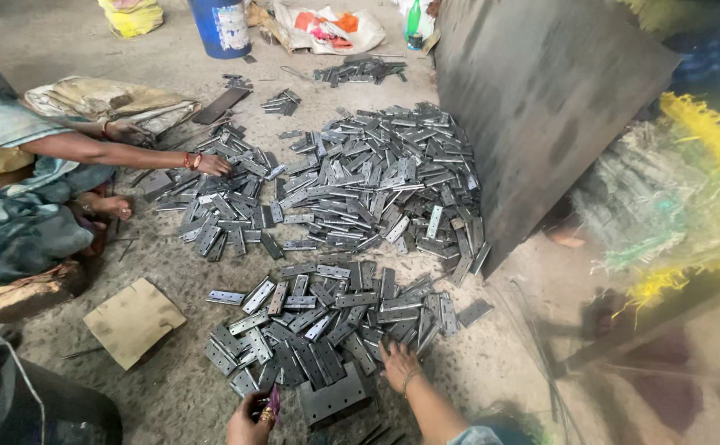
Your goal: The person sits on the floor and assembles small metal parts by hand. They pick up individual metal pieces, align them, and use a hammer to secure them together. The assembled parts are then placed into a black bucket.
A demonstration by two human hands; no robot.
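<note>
I am reaching my right hand down onto the near heap of metal hinge plates, palm down with the fingers spread wide and flat, gripping nothing yet; my left hand is curling narrow around something small and purplish that I cannot make out, just beside a larger grey plate lying at the near edge of the heap; I judge the work is going best when I am pressing lightly and sliding one plate free at a time, since the pieces are overlapping, look sharp-edged, and could snag or cut if I am dragging a handful; keeping the wrist low should be helping the fingertips catch a single edge. The concrete floor is looking rough and gritty; a bigger pile of plates is lying farther out against a leaning dark metal sheet, and a third pile is sitting to the left, where another person's hand is resting on it; a piece of cardboard is lying near me, a blue bucket is standing at the back, and a frayed yellow-green sack is slumping on the right.
</note>
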